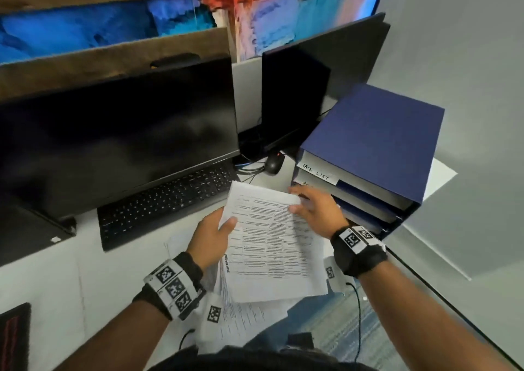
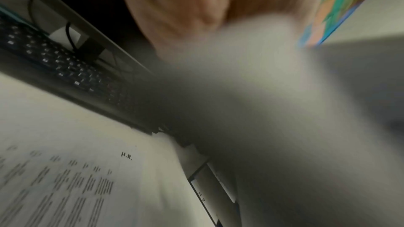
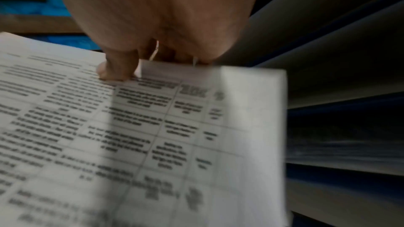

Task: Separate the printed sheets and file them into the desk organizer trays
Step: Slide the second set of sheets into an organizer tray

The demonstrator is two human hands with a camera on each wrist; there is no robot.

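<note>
Both hands hold a printed sheet (image 1: 272, 246) with a table of text above the desk, in front of the blue desk organizer (image 1: 377, 141). My left hand (image 1: 215, 234) grips its left edge, thumb on top. My right hand (image 1: 314, 206) pinches the far right corner, thumb on the print; the right wrist view shows that thumb on the sheet (image 3: 166, 135) with the organizer's trays (image 3: 341, 110) just to the right. The top tray bears a label "TASK LIST" (image 1: 317, 172). More printed sheets (image 1: 243, 322) lie on the desk below; one marked "H.R." (image 2: 87, 179) shows in the left wrist view.
A black keyboard (image 1: 170, 200) and a dark monitor (image 1: 119, 138) stand to the left. A second monitor (image 1: 292, 98) and a mouse (image 1: 273, 162) sit behind the sheet. The white desk (image 1: 56, 271) ends at a dark edge on the right.
</note>
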